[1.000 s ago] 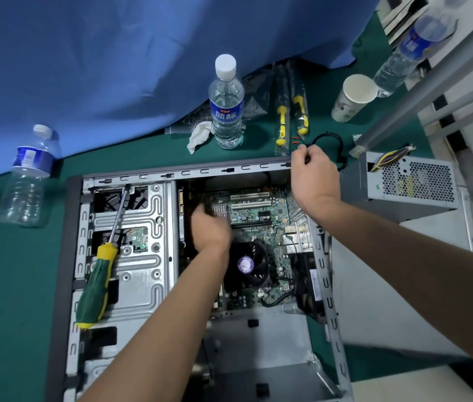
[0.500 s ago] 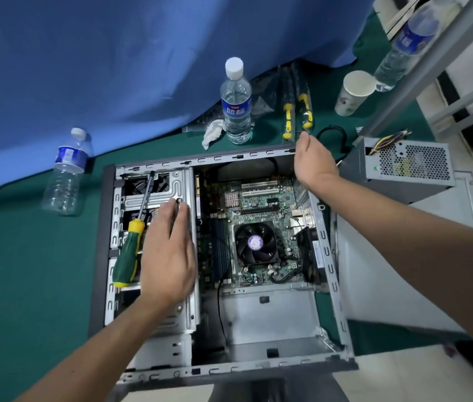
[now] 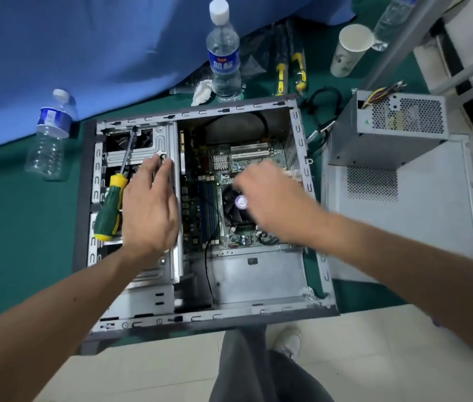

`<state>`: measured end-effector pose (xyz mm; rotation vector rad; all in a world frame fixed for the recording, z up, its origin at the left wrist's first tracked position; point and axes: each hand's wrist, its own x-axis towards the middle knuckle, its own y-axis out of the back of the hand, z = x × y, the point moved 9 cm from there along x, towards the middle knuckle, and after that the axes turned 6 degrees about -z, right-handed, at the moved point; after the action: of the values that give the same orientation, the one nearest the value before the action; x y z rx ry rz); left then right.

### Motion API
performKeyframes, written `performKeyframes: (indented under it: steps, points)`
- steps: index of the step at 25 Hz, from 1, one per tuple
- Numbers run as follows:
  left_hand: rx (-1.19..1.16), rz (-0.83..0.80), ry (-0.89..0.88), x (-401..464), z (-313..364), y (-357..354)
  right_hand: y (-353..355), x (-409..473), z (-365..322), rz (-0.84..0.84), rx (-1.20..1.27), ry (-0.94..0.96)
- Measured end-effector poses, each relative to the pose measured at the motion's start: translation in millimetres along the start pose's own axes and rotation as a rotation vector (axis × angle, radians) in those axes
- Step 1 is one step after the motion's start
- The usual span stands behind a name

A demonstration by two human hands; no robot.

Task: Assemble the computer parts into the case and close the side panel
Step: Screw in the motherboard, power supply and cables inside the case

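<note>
Right hand [image 3: 270, 195] being moved off case [image 3: 200, 317] rim at 1 o'clock, now blurred above motherboard [image 3: 246, 161] and fan [image 3: 230, 198]; fingers' state cannot be told, nothing seen held. Left hand [image 3: 149, 207] being rested on drive cage [image 3: 168, 137] at 9 o'clock, fingers straight, holding nothing. Screwdriver [image 3: 110, 210] lying just beside it. Power supply [image 3: 389, 129] sitting on side panel [image 3: 403, 227] at 3 o'clock, outside case.
</note>
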<state>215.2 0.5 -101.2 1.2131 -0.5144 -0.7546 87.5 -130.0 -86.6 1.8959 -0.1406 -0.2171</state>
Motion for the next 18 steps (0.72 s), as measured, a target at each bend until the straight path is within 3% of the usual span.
performKeyframes:
  steps: [3,5,9,12,15,18]
  points:
    - [0.005,0.03,-0.023,-0.7,1.9,1.6,-65.3,-26.3,-73.4,-0.288,-0.09,0.362]
    - [0.006,0.041,-0.025,-0.1,0.4,0.0,-98.1,-25.3,-97.6,-0.4,-0.187,0.455]
    - [-0.008,0.05,-0.028,0.2,-1.8,-2.0,-137.2,10.0,-120.8,-0.561,-0.349,0.463]
    - [-0.003,0.059,-0.034,0.4,-4.0,-2.9,-153.9,41.4,-124.4,-0.562,-0.418,0.469]
    - [-0.011,0.062,-0.033,1.1,-4.9,-4.0,-177.7,45.9,-118.8,-0.668,-0.467,0.442]
    - [-0.013,0.063,-0.037,0.2,-4.7,-3.6,-175.2,50.0,-123.1,-0.623,-0.492,0.432]
